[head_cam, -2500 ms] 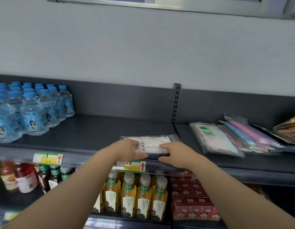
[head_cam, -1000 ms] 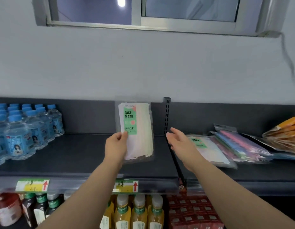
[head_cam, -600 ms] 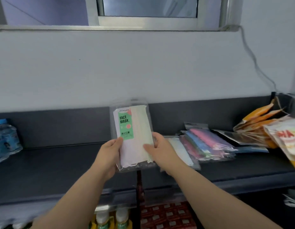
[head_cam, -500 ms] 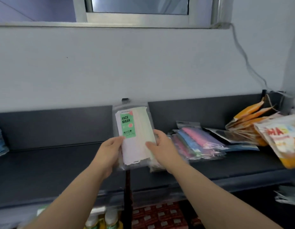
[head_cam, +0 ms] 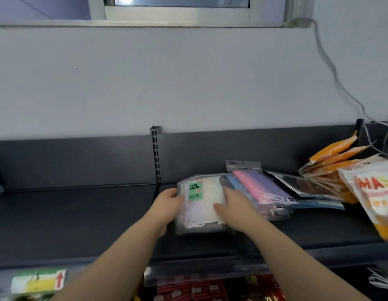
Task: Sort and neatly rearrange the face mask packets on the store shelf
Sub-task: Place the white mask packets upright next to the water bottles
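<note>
A clear face mask packet [head_cam: 201,203] with a green label lies low over the dark shelf [head_cam: 80,224], just right of the slotted upright. My left hand [head_cam: 168,206] grips its left edge and my right hand [head_cam: 234,203] holds its right edge. Directly to the right lies a pile of colourful mask packets [head_cam: 260,187] in pink, purple and blue, which the held packet touches or overlaps. Whether another packet lies under the held one I cannot tell.
Further right are dark flat packets [head_cam: 306,185], orange packets [head_cam: 332,157] leaning on the back panel, and a white and orange bag [head_cam: 378,196] at the edge. A cable [head_cam: 332,68] runs down the wall. Red boxes [head_cam: 199,287] fill the shelf below.
The packet was held upright in front of the back panel; both hands have lowered it flat onto the shelf, next to the colourful pile. The view has shifted right.
</note>
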